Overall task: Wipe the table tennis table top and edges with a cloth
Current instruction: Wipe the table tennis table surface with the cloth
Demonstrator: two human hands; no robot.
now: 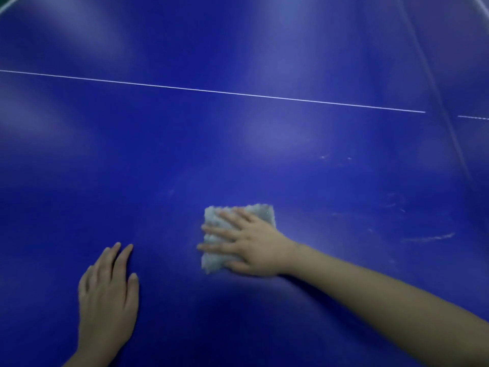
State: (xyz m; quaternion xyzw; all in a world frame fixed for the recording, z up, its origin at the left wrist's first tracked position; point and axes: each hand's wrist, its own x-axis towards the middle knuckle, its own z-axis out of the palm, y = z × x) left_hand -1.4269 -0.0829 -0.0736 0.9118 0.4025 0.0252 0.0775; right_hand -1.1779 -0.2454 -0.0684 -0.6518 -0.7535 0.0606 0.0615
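The blue table tennis table top (238, 144) fills almost the whole view, crossed by a thin white centre line (211, 91). A folded pale grey cloth (260, 211) lies flat on it, lower centre. My right hand (246, 245) lies on the cloth, palm down, fingers spread and pointing left, pressing it to the surface; the arm comes in from the lower right. My left hand (105, 292) rests flat on the bare table to the left of the cloth, fingers apart, holding nothing.
Faint whitish smears and scuff marks (428, 238) show on the surface to the right of the cloth. A dark seam (439, 102) runs down the table at the right. A white-lined corner edge (8, 5) shows at the top left.
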